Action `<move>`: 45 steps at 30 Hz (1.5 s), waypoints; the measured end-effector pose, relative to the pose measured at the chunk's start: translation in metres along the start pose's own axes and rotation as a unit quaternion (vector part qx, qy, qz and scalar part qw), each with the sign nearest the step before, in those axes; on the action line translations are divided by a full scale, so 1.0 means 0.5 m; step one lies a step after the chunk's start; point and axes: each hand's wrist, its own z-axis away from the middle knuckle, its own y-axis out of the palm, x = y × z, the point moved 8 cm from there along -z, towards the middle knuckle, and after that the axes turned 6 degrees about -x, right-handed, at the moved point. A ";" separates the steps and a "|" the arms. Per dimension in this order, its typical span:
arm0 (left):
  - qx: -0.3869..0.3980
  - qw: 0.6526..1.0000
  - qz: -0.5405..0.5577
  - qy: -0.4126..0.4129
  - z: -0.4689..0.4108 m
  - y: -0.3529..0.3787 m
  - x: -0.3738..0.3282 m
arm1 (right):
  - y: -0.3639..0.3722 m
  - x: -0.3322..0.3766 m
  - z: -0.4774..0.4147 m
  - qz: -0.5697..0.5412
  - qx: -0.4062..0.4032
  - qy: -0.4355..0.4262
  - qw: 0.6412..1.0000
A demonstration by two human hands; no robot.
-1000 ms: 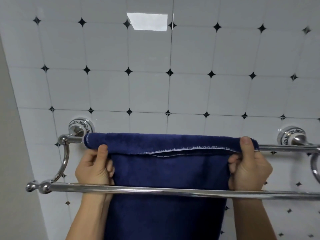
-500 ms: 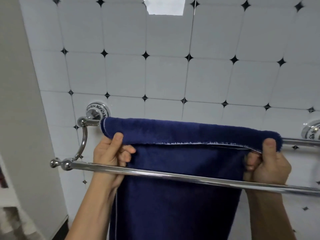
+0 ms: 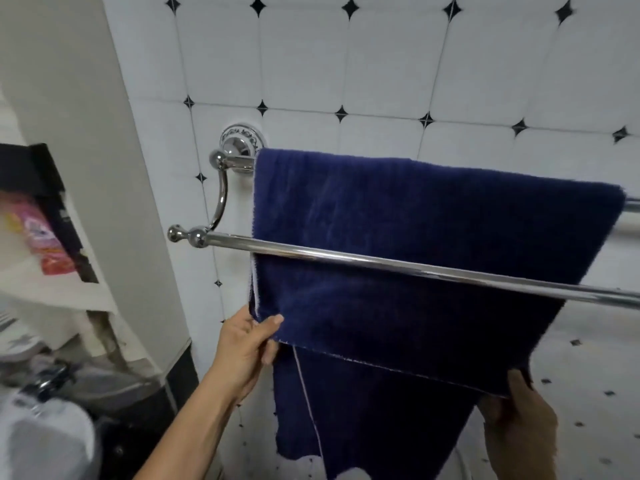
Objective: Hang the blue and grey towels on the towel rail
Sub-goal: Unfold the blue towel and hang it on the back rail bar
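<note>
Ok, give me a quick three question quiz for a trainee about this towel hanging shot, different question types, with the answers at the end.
1. True or false: the blue towel is draped over the back bar, the one nearer the wall.
2. Multiple choice: where does the left hand hold the towel? A) at the top fold B) at the lower left corner of the front flap C) it is not touching it
3. Fill in: the front bar carries ____ towel(s).

Key
1. True; the front bar crosses in front of the cloth.
2. B; the right hand pinches the opposite lower corner.
3. No; it is bare, and no grey towel shows.
</note>
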 end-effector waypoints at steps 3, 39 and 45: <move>0.011 0.995 -0.087 -0.051 0.026 -0.061 0.045 | -0.051 -0.082 0.034 -0.012 -0.029 0.120 0.992; 0.102 0.988 -0.116 0.019 -0.077 0.060 -0.161 | 0.131 0.234 -0.090 0.221 0.181 -0.102 0.953; 0.039 0.969 -0.188 0.154 -0.070 0.068 -0.223 | 0.161 0.312 -0.078 0.243 0.138 -0.153 0.948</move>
